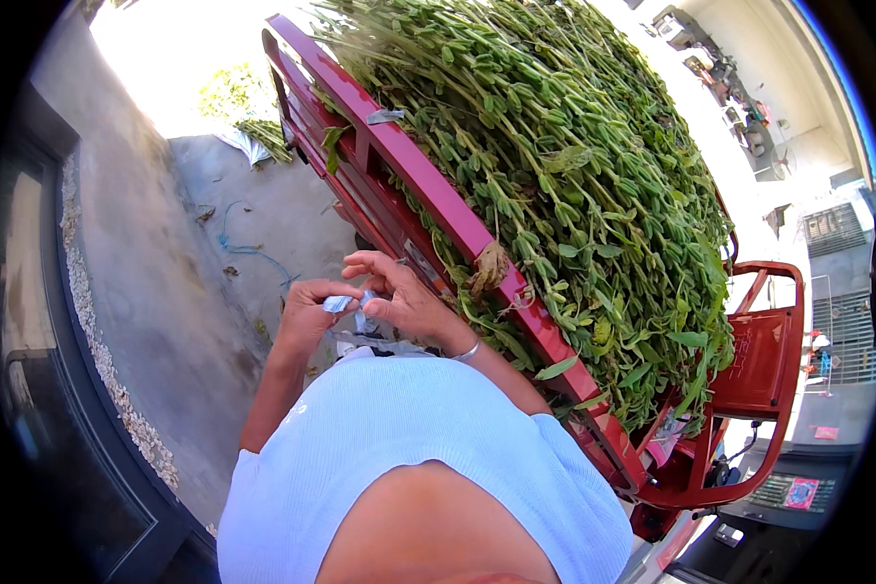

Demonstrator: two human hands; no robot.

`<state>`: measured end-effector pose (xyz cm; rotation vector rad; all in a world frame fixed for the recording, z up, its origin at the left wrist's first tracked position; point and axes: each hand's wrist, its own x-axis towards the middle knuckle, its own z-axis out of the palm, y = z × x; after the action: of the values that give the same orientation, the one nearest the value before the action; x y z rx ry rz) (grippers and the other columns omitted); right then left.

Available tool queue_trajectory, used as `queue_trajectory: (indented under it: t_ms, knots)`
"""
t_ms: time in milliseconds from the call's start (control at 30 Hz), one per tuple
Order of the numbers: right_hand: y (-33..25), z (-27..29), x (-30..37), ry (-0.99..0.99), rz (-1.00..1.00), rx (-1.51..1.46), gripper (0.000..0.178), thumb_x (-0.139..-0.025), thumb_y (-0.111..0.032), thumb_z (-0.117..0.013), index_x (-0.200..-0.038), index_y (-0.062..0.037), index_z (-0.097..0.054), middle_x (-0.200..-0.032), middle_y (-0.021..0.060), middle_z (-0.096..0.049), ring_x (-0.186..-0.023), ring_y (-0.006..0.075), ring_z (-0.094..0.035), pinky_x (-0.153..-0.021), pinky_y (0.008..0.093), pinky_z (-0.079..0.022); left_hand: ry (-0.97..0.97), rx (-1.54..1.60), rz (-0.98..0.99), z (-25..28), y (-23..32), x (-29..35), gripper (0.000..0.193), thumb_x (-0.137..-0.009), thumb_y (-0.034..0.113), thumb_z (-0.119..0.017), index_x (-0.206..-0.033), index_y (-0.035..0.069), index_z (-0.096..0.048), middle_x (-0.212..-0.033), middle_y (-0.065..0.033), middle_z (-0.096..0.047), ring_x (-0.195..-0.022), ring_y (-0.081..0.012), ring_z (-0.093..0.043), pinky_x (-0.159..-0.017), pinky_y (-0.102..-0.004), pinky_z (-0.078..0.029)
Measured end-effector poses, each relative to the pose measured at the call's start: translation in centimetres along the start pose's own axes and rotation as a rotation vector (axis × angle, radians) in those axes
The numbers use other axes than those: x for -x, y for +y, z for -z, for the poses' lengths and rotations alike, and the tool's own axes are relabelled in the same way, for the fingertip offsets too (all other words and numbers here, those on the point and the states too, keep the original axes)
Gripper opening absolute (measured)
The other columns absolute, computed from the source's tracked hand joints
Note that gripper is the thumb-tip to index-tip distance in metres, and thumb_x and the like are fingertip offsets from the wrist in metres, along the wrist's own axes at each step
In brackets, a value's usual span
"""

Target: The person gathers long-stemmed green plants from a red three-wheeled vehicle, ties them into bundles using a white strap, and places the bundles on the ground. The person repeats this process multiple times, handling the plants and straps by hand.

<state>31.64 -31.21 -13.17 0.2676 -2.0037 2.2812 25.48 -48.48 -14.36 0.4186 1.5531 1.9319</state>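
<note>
In front of my waist my two hands meet, fingertips close together. My left hand [307, 310] is closed in a pinch on a small, crumpled light blue and white strip [338, 304]. My right hand [406, 300], with a silver bracelet [469, 350] at the wrist, has its thumb and fingers curled at another bit of the same pale material. Whether the two bits are one piece, and whether it is cloth or plastic, I cannot tell. Just right of my right hand runs the dark red metal rail [457, 216] of a cart.
Cut leafy green stalks [555, 185] are heaped high on the cart. A red seat frame [754, 360] stands at its right end. Blue string [248, 249] and dry leaves lie on the concrete floor [200, 321]. More cut plants [263, 136] lie farther off. A dark-framed door [78, 419] is at left.
</note>
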Motion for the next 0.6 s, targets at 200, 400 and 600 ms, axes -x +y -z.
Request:
queue_trajectory:
  t_ms: [200,400,600]
  knots:
    - [-0.5,0.9,0.0,0.19,-0.342,-0.105,0.019,-0.096,-0.019,-0.052,-0.097,-0.0019,-0.06,-0.067,-0.0028,-0.049,-0.046,0.0006,-0.036,-0.039,0.0181,-0.027,0.097,-0.871,-0.721,-0.1,2.4,-1.1,0.019,-0.064,-0.001,-0.066,-0.083,0.003,-0.067,-0.073,-0.0072,-0.063,-0.061,-0.0198,-0.061,-0.052,-0.0259,-0.046]
    - [-1.1,-0.2,0.4,0.038,-0.631,-0.425,0.022,-0.098,-0.024,-0.044,-0.094,-0.0055,-0.054,-0.063,0.0015,-0.053,-0.042,0.0017,-0.031,-0.038,0.0189,-0.022,0.312,-1.1,-1.23,-0.3,1.7,-0.8,0.024,-0.058,0.006,-0.067,-0.082,0.002,-0.064,-0.082,-0.0072,-0.063,-0.056,-0.0168,-0.056,-0.047,-0.0264,-0.044]
    - [1.6,-1.0,0.9,0.073,-0.702,-0.778,0.031,-0.098,-0.032,-0.046,-0.095,-0.0035,-0.057,-0.057,-0.0036,-0.043,-0.042,0.0024,-0.028,-0.038,0.0192,-0.02,0.32,-0.893,-1.118,-0.8,0.2,0.9,0.017,-0.063,-0.004,-0.066,-0.079,0.0,-0.066,-0.084,-0.0112,-0.064,-0.059,-0.0203,-0.059,-0.049,-0.0276,-0.045]
